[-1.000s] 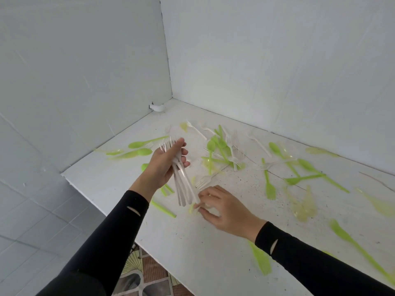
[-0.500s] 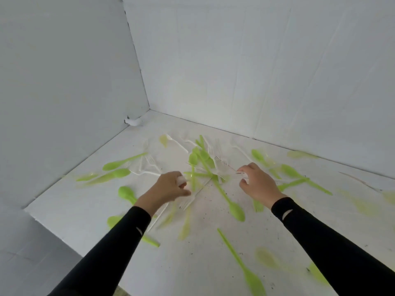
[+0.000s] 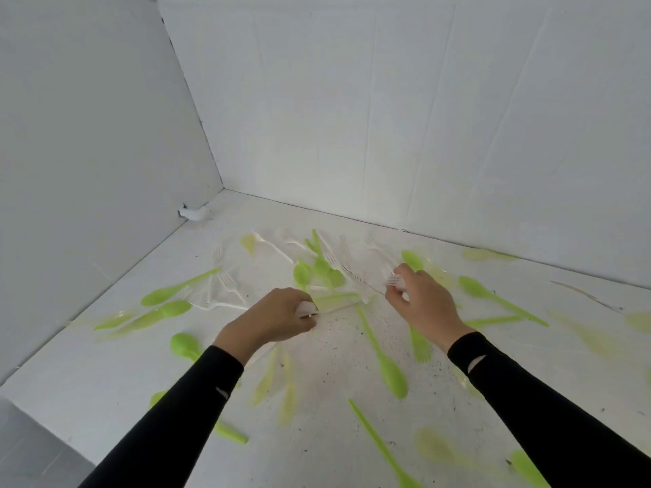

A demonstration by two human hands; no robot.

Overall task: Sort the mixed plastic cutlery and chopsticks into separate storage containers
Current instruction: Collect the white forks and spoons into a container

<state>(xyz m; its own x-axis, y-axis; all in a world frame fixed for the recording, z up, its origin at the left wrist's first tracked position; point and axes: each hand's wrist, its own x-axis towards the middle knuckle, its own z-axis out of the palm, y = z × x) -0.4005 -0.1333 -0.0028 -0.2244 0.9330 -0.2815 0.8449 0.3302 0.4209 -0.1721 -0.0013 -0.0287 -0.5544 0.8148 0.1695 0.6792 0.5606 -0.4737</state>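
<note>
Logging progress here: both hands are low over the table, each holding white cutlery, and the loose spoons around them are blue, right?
Not blue: the head view shows the loose spoons are green. The left hand and right hand are low over the table, each holding white cutlery.

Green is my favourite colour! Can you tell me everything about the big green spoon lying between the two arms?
The green spoon is bright lime and looks like smooth plastic, all one piece. It lies flat on the white table, its oval bowl nearer the person and its thin handle pointing away towards the heap of cutlery. It sits between the left hand and the right hand; neither touches it. It looks whole.
</note>
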